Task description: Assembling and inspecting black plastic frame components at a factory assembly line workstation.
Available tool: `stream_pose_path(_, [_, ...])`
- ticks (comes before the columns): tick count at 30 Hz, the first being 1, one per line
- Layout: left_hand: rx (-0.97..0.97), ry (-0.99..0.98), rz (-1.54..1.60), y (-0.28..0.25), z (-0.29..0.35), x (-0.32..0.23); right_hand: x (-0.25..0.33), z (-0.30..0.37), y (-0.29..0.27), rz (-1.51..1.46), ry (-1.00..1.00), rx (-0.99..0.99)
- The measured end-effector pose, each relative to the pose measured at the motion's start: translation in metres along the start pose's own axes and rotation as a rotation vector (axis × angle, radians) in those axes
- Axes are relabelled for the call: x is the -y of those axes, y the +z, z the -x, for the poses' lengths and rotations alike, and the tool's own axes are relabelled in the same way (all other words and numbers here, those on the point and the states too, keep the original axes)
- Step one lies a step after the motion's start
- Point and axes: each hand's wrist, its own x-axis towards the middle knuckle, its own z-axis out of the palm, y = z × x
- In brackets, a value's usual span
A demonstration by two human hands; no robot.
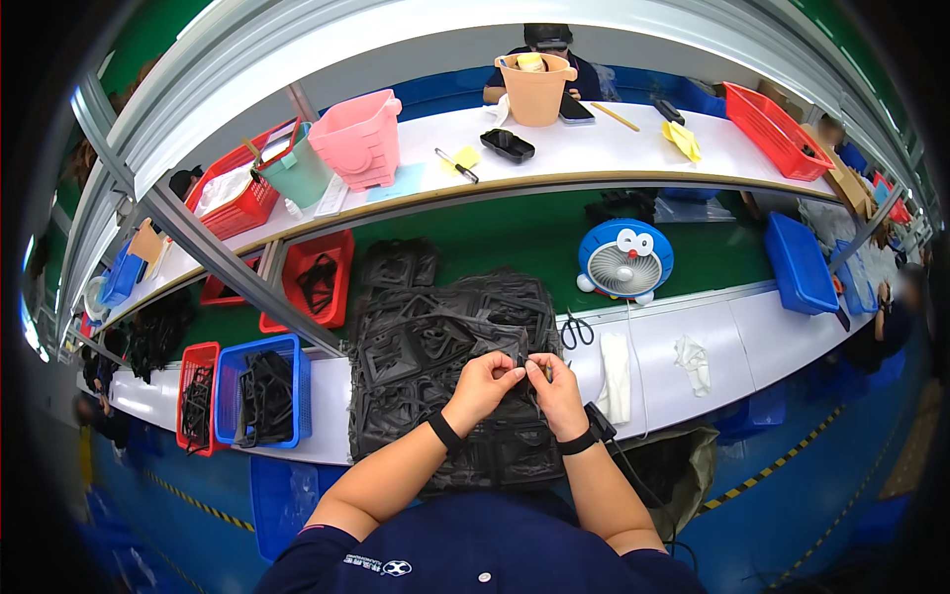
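1. The shirt [445, 540] is navy, short-sleeved, with a white emblem [397, 567].
2. Its round button [484, 576] is pale.
3. The left wristband [444, 433] is black.
4. The right wristband [577, 444] is black, beside a dark boxy device [600, 423].

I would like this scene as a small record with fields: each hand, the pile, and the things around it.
Left hand: thumb and fingers pinched at a black piece
Right hand: fingertips close to the left hand's; exact grip unclear
Pile of black frame-shaped pieces: on the white table, beneath both hands
Right of pile: black-handled scissors, white cloth item
Left of pile: blue basket with black contents
Upper shelf: pink bucket, peach bucket
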Motion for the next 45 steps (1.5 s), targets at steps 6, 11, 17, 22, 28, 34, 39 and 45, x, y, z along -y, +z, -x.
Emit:
stream_pose_path(6, [0.034, -0.048, 0.033, 0.002, 0.004, -0.006, 0.005, -0.005, -0.015, 0.336, -0.188, 0.083])
stream_pose_path(11, [0.067, -0.085, 0.051, 0.005, 0.005, -0.008, 0.022, 0.003, -0.011, 0.535, -0.339, 0.032])
stream_pose_path(17, [-0.003, -0.017, 0.113, 0.004, 0.008, 0.006, 0.006, -0.004, -0.004, 0.604, -0.366, -0.018])
stream_pose_path(22, [0.153, -0.037, 0.056, -0.006, 0.034, -0.033, -0.087, -0.063, -0.071, 0.886, -0.137, -0.362])
stream_pose_path(28, [0.238, -0.201, 0.277, -0.062, 0.064, -0.049, -0.126, -0.091, -0.11, 1.016, -0.096, -0.46])
stream_pose_path(34, [-0.101, 0.279, 0.675, -0.171, 0.119, -0.106, -0.139, -0.088, -0.124, 1.016, 0.048, -0.479])
stream_pose_path(39, [-0.417, 0.65, 0.399, -0.219, 0.172, -0.152, -0.146, -0.076, -0.123, 0.918, -0.01, -0.379])
stream_pose_path(45, [-0.255, -0.083, 0.093, -0.118, 0.117, -0.05, -0.102, -0.049, -0.106, 0.851, -0.136, -0.498])
